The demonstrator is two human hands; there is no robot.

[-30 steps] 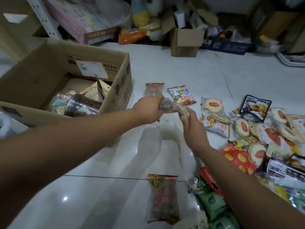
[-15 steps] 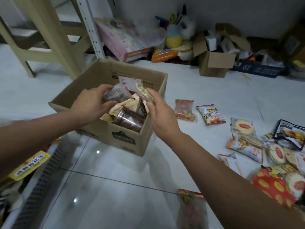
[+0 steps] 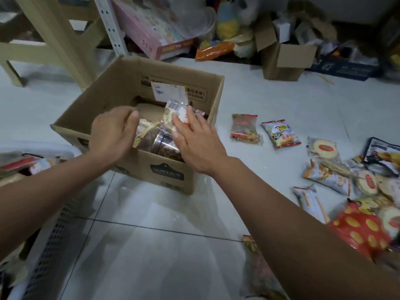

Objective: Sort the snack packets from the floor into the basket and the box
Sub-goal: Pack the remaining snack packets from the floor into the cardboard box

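An open cardboard box stands on the white tiled floor, left of centre. Inside it lie a clear jar of brown snacks and several packets. Both hands are over the box. My left hand hangs relaxed beside a clear snack packet lying on the jar. My right hand has straight fingers that touch a silver-and-white packet. Loose snack packets are spread on the floor to the right. A white perforated basket holding packets sits at the lower left.
A red packet with yellow dots and a dark packet lie near my right arm. Beige stool legs, a white shelf upright, a pink box and a small cardboard box line the back.
Both hands carried the clear packet from above the floor leftward to the box and lowered it in. Their grip on it has loosened. The view swung left.
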